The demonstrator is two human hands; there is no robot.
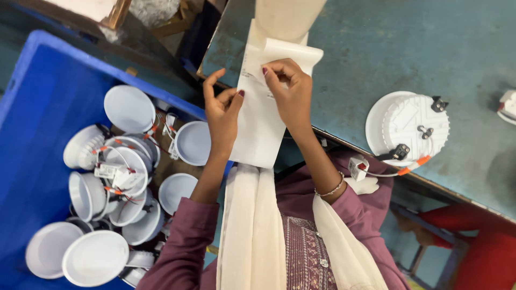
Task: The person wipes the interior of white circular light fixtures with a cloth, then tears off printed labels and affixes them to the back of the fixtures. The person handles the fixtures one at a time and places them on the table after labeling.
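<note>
Both hands pinch a white label strip: left hand clamped on its left edge, right hand peeling a curled flap at top, strip hanging glossy and creased over the teal worktop edge, round white lamp nearby.

1. Mauve long sleeves reach to the forearms.
2. The mauve tunic front is patterned with small pale embroidery.
3. A cream scarf hangs down the chest in two bands.
4. The right wrist wears a thin beaded bracelet.
5. The fingernails are painted dark red.
</note>
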